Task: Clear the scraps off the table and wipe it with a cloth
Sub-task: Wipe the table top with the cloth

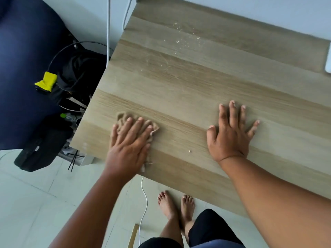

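A crumpled beige cloth (123, 118) lies on the wooden table (197, 81) near its left front corner. My left hand (128, 144) presses flat on the cloth with straight fingers. My right hand (231, 133) rests flat on the bare tabletop to the right, fingers spread. Pale crumbs (180, 40) are scattered across the far part of the table. One small scrap (189, 150) sits between my two hands near the front edge.
A white object (328, 59) pokes in at the table's right edge. Left of the table stand a black bag (41, 149), a dark wire rack with a yellow cloth (47, 81) and a bottle (69, 117). A white cable (143, 203) runs over the tiled floor by my bare feet.
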`<control>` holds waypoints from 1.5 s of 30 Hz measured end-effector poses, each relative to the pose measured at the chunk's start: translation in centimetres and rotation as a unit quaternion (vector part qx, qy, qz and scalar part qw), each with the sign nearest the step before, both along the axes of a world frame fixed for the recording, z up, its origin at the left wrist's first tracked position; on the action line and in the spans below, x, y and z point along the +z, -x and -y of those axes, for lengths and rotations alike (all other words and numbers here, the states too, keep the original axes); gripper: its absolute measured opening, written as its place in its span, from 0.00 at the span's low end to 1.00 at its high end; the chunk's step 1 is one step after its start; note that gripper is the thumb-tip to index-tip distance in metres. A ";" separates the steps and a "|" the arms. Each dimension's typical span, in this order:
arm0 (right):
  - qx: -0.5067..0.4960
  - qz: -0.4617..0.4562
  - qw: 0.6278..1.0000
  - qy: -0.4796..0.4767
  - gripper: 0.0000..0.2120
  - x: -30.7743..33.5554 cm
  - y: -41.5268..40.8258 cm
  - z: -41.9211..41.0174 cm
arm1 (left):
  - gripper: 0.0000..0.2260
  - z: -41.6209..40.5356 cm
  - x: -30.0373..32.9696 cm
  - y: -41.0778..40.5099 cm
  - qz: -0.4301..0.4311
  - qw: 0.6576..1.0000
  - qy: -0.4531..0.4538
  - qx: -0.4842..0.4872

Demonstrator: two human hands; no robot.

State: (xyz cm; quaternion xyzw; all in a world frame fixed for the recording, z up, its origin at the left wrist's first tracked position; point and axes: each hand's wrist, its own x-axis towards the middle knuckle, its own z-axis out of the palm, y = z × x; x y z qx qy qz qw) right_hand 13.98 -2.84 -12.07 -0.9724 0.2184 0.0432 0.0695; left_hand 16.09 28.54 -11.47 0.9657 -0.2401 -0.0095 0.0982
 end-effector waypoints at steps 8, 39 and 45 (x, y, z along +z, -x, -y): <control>0.002 0.002 1.000 0.004 0.35 -0.2 0.0 0.0 | 0.26 -8.7 2.0 -3.7 -0.088 0.965 -0.012 0.246; -0.005 0.009 1.000 -0.004 0.35 0.2 -0.2 -0.3 | 0.19 -2.3 0.5 -0.8 -0.023 0.998 0.056 0.002; -0.003 0.017 1.000 0.004 0.35 -0.1 -0.1 -0.2 | 0.25 1.8 0.4 -11.1 -0.054 0.977 0.027 0.204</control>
